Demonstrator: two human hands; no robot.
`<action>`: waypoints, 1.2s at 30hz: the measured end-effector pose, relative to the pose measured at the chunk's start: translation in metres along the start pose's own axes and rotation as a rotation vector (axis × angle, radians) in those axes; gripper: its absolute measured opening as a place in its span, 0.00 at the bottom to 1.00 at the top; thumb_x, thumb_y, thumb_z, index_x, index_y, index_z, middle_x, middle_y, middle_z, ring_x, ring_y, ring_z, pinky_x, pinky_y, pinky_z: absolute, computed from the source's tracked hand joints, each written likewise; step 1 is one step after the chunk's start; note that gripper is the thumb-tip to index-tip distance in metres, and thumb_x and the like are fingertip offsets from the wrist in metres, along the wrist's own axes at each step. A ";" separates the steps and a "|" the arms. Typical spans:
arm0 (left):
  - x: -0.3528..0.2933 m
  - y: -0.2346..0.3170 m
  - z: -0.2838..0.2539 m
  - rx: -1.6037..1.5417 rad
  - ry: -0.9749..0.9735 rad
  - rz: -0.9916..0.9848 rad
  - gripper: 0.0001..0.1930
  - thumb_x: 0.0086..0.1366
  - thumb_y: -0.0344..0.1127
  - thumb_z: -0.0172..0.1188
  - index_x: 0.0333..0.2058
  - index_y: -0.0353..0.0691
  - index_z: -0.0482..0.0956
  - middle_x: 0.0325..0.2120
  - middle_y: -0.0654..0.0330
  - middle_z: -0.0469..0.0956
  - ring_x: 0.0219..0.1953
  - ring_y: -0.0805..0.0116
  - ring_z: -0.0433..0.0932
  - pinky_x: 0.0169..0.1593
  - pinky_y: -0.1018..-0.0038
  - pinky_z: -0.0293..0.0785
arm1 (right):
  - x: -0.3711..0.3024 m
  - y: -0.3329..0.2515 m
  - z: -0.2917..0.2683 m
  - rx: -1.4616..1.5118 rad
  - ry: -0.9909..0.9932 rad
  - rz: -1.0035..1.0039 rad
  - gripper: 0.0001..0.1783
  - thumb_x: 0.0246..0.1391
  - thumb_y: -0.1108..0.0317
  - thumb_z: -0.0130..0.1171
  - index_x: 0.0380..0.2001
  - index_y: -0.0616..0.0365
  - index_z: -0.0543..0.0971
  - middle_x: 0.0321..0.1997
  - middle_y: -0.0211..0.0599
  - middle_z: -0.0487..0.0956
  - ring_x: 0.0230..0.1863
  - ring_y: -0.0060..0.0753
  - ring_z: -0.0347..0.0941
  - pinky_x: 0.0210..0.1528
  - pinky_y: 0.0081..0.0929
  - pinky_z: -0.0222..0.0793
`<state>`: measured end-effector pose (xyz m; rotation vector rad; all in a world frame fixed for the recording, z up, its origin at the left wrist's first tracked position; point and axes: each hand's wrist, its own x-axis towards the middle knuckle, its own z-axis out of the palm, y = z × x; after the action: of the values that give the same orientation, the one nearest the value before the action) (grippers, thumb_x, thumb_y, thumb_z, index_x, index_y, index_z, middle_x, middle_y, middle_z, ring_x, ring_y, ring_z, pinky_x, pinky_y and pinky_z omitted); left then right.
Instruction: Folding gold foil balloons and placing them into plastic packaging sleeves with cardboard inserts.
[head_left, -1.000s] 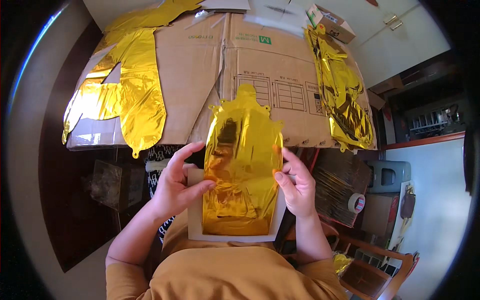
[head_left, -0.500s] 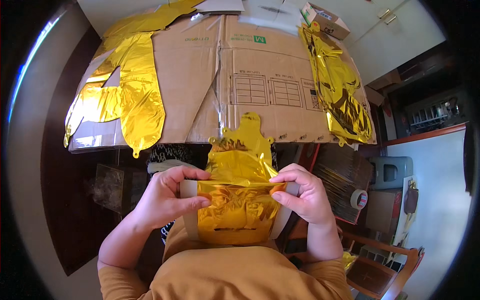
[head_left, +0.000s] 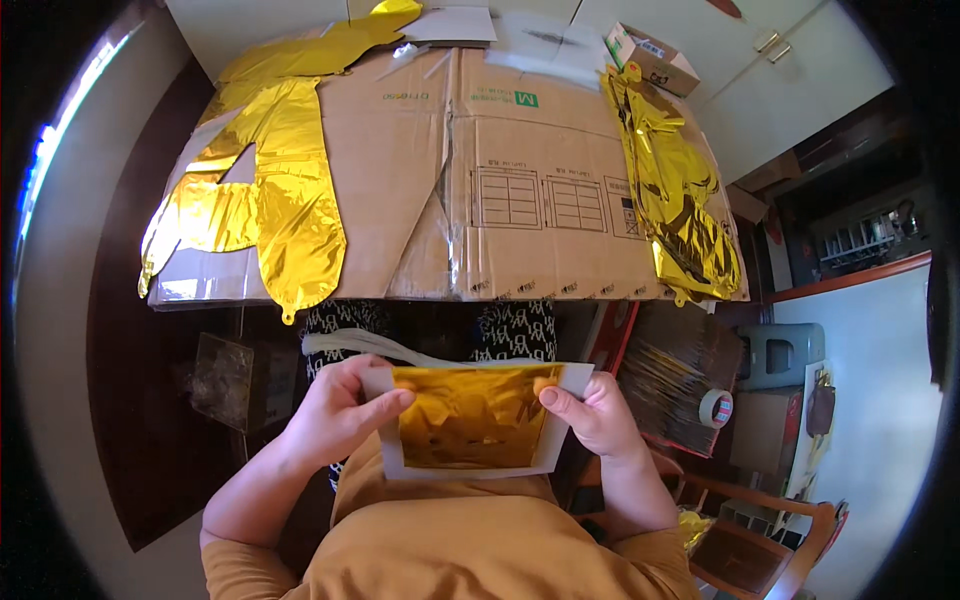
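Observation:
In front of my body I hold a white card (head_left: 472,473) with a flat gold foil balloon (head_left: 470,420) lying across its face. My left hand (head_left: 345,405) pinches the card's left side, thumb on top and fingers behind. On the right side my right hand (head_left: 590,412) grips likewise, its thumb pressed at the foil's upper corner. The foil stops at the card's far edge, and white strips of card show at both sides and along the near edge. Whatever is behind the card is hidden.
Beyond my lap is a cardboard-covered table (head_left: 400,200). An A-shaped gold foil balloon (head_left: 295,190) lies on its left, a crumpled gold foil balloon (head_left: 675,190) on its right. A small box (head_left: 650,60) sits far right. A tape roll (head_left: 715,408) and a wooden chair (head_left: 770,490) are at right.
The foil that stuck out past the card's far edge no longer shows there. Both hands stay on the card's sides; the right has shifted slightly left. The view has tilted a little.

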<state>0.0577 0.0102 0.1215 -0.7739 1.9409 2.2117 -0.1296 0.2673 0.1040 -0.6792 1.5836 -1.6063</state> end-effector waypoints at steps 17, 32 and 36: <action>0.173 0.104 0.015 1.326 0.382 0.508 0.39 0.62 0.56 0.62 0.65 0.35 0.66 0.60 0.44 0.70 0.66 0.43 0.64 0.69 0.49 0.53 | 0.220 -0.018 -0.120 -0.552 0.133 0.286 0.17 0.63 0.59 0.59 0.43 0.63 0.82 0.26 0.32 0.79 0.26 0.25 0.72 0.31 0.32 0.69; 0.213 0.045 0.031 1.427 0.224 0.847 0.45 0.68 0.67 0.45 0.68 0.31 0.59 0.71 0.40 0.54 0.74 0.44 0.49 0.74 0.49 0.43 | 0.180 -0.055 -0.059 -1.384 0.300 -0.349 0.38 0.65 0.46 0.52 0.67 0.65 0.63 0.73 0.59 0.59 0.72 0.58 0.57 0.72 0.57 0.49; 0.209 0.046 0.032 1.380 0.207 0.864 0.46 0.68 0.67 0.46 0.68 0.30 0.58 0.71 0.40 0.52 0.74 0.43 0.49 0.73 0.49 0.43 | 0.187 -0.002 -0.060 -1.453 0.109 -0.289 0.44 0.67 0.41 0.46 0.73 0.63 0.53 0.78 0.57 0.49 0.79 0.56 0.42 0.77 0.57 0.34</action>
<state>-0.1509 -0.0206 0.0743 0.1247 3.4201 0.3439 -0.2843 0.1495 0.0744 -1.5785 2.7091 -0.3685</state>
